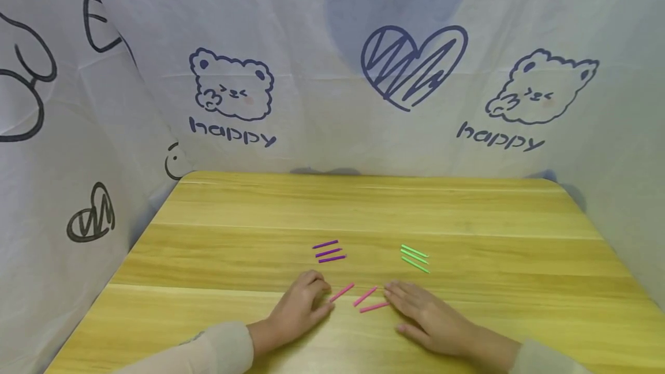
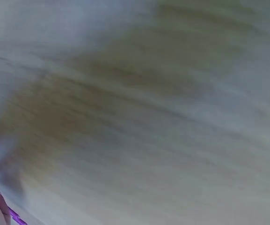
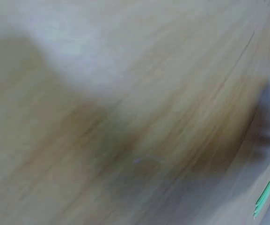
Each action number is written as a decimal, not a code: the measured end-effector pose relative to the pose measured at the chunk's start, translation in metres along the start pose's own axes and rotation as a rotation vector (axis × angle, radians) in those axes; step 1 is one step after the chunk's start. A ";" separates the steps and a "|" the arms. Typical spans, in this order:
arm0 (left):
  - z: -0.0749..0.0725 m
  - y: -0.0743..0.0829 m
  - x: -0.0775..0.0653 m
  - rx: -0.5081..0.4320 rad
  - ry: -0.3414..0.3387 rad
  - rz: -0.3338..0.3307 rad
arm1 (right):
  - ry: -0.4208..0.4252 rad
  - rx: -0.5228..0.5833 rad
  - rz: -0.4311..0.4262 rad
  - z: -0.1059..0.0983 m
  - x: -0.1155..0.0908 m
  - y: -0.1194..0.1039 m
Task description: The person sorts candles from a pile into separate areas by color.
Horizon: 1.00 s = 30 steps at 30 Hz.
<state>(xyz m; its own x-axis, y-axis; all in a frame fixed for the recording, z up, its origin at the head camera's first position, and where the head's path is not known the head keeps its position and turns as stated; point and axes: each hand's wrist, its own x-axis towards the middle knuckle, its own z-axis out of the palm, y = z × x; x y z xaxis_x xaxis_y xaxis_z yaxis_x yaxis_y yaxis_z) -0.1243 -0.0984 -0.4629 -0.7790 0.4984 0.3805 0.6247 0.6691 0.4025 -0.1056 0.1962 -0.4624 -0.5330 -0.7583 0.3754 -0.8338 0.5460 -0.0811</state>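
3 pink sticks lie on table btwn both hands. Left hand loosely curled, fingertips at leftmost stick, prob touching. Right hand flat, fingers straight, at rightmost stick end. Sticks look light, stiff, thin; pinch mid-length.

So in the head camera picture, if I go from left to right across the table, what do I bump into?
Left hand → purple sticks → pink sticks → green sticks → right hand.
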 end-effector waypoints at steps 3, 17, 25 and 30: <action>0.000 0.002 0.000 -0.012 -0.010 -0.066 | 0.000 -0.004 -0.036 0.000 -0.003 0.001; 0.003 0.009 0.005 -0.072 -0.058 -0.205 | -0.047 -0.031 -0.041 0.003 -0.011 0.001; 0.000 0.011 0.010 -0.079 -0.082 -0.227 | -0.055 -0.016 -0.038 0.001 -0.012 0.001; -0.002 0.011 0.010 -0.079 -0.102 -0.240 | -0.058 -0.013 -0.044 -0.001 -0.012 0.000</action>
<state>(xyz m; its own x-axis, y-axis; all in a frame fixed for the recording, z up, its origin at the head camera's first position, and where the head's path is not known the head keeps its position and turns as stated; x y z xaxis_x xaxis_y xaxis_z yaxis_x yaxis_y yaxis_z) -0.1253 -0.0872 -0.4532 -0.9040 0.3865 0.1826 0.4211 0.7315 0.5363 -0.0993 0.2057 -0.4661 -0.5037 -0.8007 0.3242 -0.8548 0.5162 -0.0533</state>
